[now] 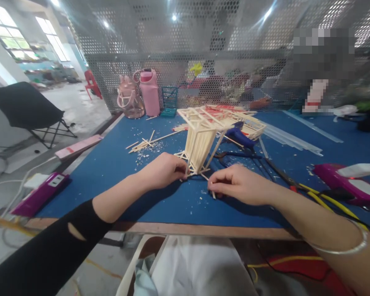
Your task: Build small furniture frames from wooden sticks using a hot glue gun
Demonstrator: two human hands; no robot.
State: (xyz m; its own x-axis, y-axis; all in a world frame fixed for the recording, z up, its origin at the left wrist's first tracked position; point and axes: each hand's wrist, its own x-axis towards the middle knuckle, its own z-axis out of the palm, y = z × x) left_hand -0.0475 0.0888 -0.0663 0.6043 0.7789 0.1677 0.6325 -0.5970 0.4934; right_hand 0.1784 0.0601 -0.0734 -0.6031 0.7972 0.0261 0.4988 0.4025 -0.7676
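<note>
The fingers of our right hand (242,185) are pinching a thin wooden stick (213,195), its long axis pointing toward eleven o'clock, where the stick-built tower (200,149) is standing on the bench (160,207). Our left hand (164,170) is nearer, touching the tower's eight-o'clock foot; whether its fingers are pinching, we cannot tell.

We see a close-fitting black sleeve (54,248) on the left arm (120,197), ending partway along it and broken by a narrow slanted opening (76,231) (a slit or a tear, we cannot tell which). Round the right forearm (311,220) we see a slim, silvery bangle (357,247), and below, a whitish, softly creased garment (200,267).
</note>
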